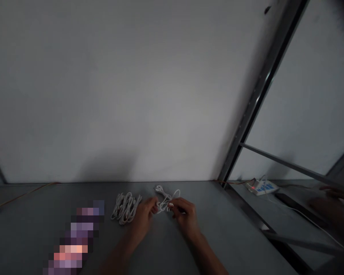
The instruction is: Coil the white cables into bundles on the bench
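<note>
- White cable, loosely looped, lies at twelve o'clock of our hands, above the grey table.
- Left hand and right hand each pinch it between the fingertips.
- Coiled cable bundle sits at nine o'clock, just beside the left hand.
- We judge that a hard pull could knot the loops or snag that bundle.
- We see no container.

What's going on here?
A person at a grey table is handling a loosely looped white cable with both bare hands; the left hand and right hand both grasp it. A bundled white cable lies just to its left. Further right, a blurred hand, apparently another person's, is near a white power strip.
</note>
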`<control>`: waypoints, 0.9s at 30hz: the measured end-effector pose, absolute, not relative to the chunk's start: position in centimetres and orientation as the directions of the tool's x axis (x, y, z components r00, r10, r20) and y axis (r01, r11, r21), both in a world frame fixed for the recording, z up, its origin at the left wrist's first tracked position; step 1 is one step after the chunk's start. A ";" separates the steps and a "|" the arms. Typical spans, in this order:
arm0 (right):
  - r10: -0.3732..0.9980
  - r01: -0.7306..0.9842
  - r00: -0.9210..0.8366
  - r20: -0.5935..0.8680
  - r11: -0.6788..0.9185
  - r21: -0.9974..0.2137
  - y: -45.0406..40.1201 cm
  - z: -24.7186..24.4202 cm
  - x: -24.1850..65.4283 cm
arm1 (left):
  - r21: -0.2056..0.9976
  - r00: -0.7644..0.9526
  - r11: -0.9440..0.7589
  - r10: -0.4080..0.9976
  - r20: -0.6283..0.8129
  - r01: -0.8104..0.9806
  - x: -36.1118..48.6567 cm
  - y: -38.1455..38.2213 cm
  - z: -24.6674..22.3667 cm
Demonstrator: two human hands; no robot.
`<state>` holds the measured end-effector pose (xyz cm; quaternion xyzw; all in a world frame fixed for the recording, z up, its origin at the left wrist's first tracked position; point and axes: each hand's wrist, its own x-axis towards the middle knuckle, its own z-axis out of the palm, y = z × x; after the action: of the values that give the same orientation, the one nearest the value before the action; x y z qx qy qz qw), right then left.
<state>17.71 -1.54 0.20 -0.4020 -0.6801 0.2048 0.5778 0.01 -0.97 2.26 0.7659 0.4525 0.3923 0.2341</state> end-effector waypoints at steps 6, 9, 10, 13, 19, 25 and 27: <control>0.757 0.312 -0.019 0.654 0.626 -0.715 -1.6 0.3 17.7 | 0.741 0.285 -0.488 0.872 0.398 0.461 0.0 -0.7 1.8; 0.765 0.304 -0.007 0.644 0.615 -0.727 -1.6 0.1 17.7 | 0.766 0.282 -0.499 0.865 0.414 0.406 0.0 -0.4 1.3; 0.768 0.306 -0.004 0.641 0.611 -0.730 -1.6 0.1 17.7 | 0.773 0.280 -0.499 0.865 0.416 0.393 0.0 -0.3 1.2; 0.771 0.315 -0.010 0.636 0.606 -0.730 -1.4 -0.1 17.7 | 0.799 0.262 -0.483 0.873 0.411 0.357 0.0 -0.3 1.1; 0.823 0.302 0.008 0.567 0.539 -0.786 -0.9 -1.0 17.5 | 0.834 0.258 -0.446 0.890 0.376 0.325 0.1 -0.3 1.3; 0.847 0.335 -0.004 0.532 0.502 -0.797 -0.6 -1.6 17.4 | 0.855 0.260 -0.391 0.913 0.314 0.340 0.0 -0.1 0.9; 0.847 0.336 -0.002 0.532 0.501 -0.797 -0.6 -1.6 17.5 | 0.870 0.258 -0.370 0.920 0.294 0.327 0.0 -0.1 0.8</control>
<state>17.47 -0.60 -1.64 -0.4423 -0.6686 0.2319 0.5510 0.01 -0.10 0.77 0.7113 0.4384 0.4229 0.3508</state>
